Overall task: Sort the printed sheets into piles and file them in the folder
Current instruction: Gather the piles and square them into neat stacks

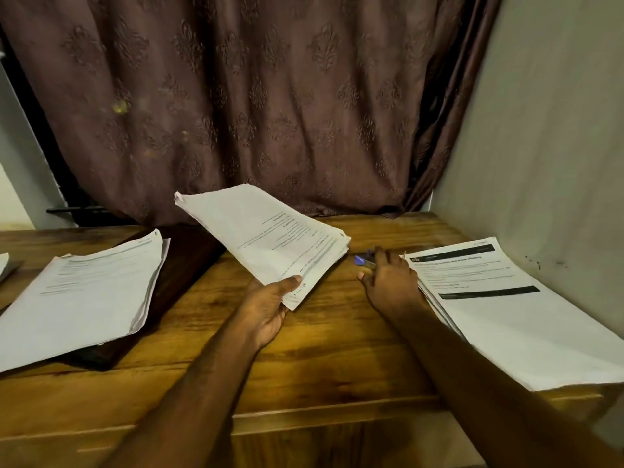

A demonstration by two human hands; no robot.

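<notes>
Above the brown wooden tabletop (320,349), the left hand (266,309) grips a thick sheaf of white printed sheets (266,234) by its near corner, thumb on top, tilted in the air. The right hand (391,282) reaches with loosely spread fingers (380,256) to a blue pen (363,260) beside the right-hand white paper pile (506,312). Another white pile (81,295) lies left on a dark brown folder (182,265).

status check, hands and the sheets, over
Left hand grips a stack of sheets raised over the desk. Right hand open, reaching at blue pen beside right pile. Nothing blocking.
</notes>
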